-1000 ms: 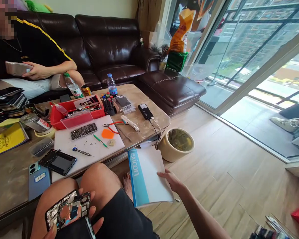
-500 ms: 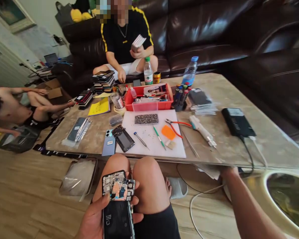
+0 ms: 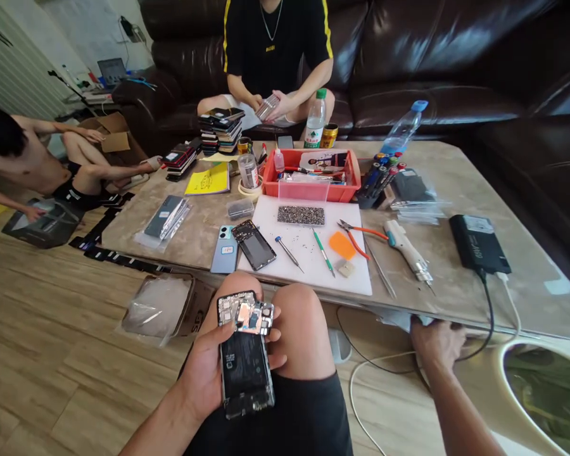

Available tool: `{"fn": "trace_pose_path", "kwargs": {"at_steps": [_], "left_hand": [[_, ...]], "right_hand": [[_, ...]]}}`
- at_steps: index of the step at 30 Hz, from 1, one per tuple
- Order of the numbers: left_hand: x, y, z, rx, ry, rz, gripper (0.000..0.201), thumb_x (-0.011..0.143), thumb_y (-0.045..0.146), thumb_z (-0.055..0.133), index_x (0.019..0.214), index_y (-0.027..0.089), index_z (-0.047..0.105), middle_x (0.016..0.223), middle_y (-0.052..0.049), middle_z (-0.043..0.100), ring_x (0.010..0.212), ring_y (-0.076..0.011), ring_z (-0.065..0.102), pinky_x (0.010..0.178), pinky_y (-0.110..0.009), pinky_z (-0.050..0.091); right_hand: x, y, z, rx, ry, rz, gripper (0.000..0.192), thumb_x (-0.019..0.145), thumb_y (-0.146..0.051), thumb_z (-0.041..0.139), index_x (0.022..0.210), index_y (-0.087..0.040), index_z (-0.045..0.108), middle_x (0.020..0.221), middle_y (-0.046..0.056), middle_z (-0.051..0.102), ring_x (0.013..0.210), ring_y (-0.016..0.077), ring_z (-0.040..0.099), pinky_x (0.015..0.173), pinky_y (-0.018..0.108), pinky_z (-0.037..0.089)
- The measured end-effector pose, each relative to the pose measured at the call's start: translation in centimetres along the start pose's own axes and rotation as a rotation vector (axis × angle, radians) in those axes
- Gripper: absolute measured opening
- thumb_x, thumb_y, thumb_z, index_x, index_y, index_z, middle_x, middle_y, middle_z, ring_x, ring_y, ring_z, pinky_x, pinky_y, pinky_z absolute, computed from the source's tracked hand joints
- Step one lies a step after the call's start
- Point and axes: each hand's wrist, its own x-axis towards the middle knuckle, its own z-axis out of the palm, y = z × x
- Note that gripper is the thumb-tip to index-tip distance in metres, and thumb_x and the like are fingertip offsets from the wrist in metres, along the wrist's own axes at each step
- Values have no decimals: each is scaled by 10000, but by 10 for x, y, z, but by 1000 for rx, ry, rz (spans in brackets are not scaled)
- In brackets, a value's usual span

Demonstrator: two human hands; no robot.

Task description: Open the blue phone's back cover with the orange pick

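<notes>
My left hand (image 3: pixel 204 373) is closed around an opened smartphone (image 3: pixel 247 373) above my lap. The phone's black battery and inner parts show, and a loose circuit board (image 3: pixel 255 316) lies across its upper part, pinched under my thumb. At the table's front edge my right hand (image 3: pixel 439 345) reaches to the space below the tabletop. White paper or plastic (image 3: pixel 396 316) is beside its thumb; the fingertips are hidden. On a white mat (image 3: pixel 304 278) lie a phone frame (image 3: pixel 255 244), a screwdriver (image 3: pixel 289 253), a green pen-like tool (image 3: pixel 323 253) and orange-handled cutters (image 3: pixel 358 235).
A red tool bin (image 3: pixel 313 190), screw box (image 3: pixel 301 215), electric screwdriver (image 3: pixel 408 253), tweezers (image 3: pixel 382 272) and black power adapter (image 3: pixel 479 244) are on the table (image 3: pixel 517 304). Phone stacks (image 3: pixel 221 130) and bottles (image 3: pixel 316 120) stand farther back. Two other people sit nearby.
The view has tilted down and shifted. More of my right hand shows at the table edge. My left hand keeps the phone and board. The person opposite now has both hands on their stack.
</notes>
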Motion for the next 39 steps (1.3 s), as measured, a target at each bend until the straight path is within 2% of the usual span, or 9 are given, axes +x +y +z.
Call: {"fn": "trace_pose_path", "kwargs": {"at_steps": [2, 5, 8, 10, 14, 19, 29, 36, 39], "left_hand": [[0, 0, -5, -21, -20, 13, 412, 997, 264, 736, 1372, 96, 767, 1492, -161, 741, 1231, -286, 774, 1137, -553, 612], [-1, 1, -10, -22, -21, 31, 399, 1010, 257, 711, 1381, 119, 760, 1490, -176, 740, 1227, -302, 780, 1166, -599, 578], [-3, 3, -12, -20, -12, 44, 391, 1003, 255, 711, 1375, 141, 755, 1457, -175, 760, 1289, -361, 756, 1223, -677, 496], [-5, 5, -12, -23, -3, 48, 399, 1007, 253, 700, 1386, 133, 737, 1424, -183, 775, 1351, -397, 720, 1252, -710, 445], [-8, 8, -16, -15, 50, 35, 437, 1007, 254, 706, 1417, 104, 695, 1354, -215, 796, 1376, -431, 701, 1236, -734, 448], [-16, 10, -17, -46, 112, 46, 487, 927, 209, 817, 1393, 128, 701, 1330, -220, 803, 1276, -430, 760, 1156, -706, 544], [-31, 9, -29, -90, 99, -10, 368, 931, 252, 819, 1244, 65, 773, 1194, -245, 834, 1217, -424, 788, 1152, -674, 559], [-33, 9, -26, -86, 155, -30, 317, 971, 207, 749, 1251, 62, 775, 1195, -241, 839, 1126, -377, 826, 1115, -634, 604], [-34, 11, -20, -70, 258, -8, 270, 978, 163, 713, 1229, 84, 771, 1137, -222, 854, 1024, -364, 849, 1030, -633, 653]], "right_hand": [[-35, -3, -2, -1, -52, 52, 828, 885, -382, 527, 1541, 121, 549, 1561, 447, 524, 1499, 599, 480, 1141, 702, 443], [-87, -23, -19, 57, -223, 50, 640, 901, -496, 532, 1350, -114, 781, 1294, 234, 799, 1232, 455, 739, 1056, 559, 580], [-129, -68, -51, 316, -347, 87, 595, 896, -678, 663, 1260, -232, 812, 1164, 128, 858, 1232, 392, 760, 1045, 465, 611], [-147, -108, -72, 448, -347, -59, 502, 944, -620, 697, 1256, -241, 800, 1185, 111, 856, 1185, 337, 786, 1053, 426, 615], [-164, -189, -97, 533, -374, -580, 307, 971, -432, 757, 1232, -274, 794, 1240, 86, 814, 1119, 282, 785, 1019, 429, 640], [-171, -251, -95, 522, -520, -928, 509, 953, -293, 840, 1433, -314, 671, 1475, 89, 700, 1387, 292, 669, 1162, 464, 581], [-192, -259, -75, 393, -596, -920, 493, 948, -205, 799, 1408, -301, 648, 1352, 44, 780, 1244, 283, 738, 1098, 470, 598], [-197, -259, -73, 427, -580, -849, 498, 923, -150, 759, 1392, -294, 673, 1321, 37, 798, 1206, 268, 767, 1050, 427, 627], [-199, -261, -72, 458, -611, -824, 548, 874, -73, 758, 1374, -282, 676, 1328, 38, 798, 1205, 250, 770, 1078, 405, 615]]}}
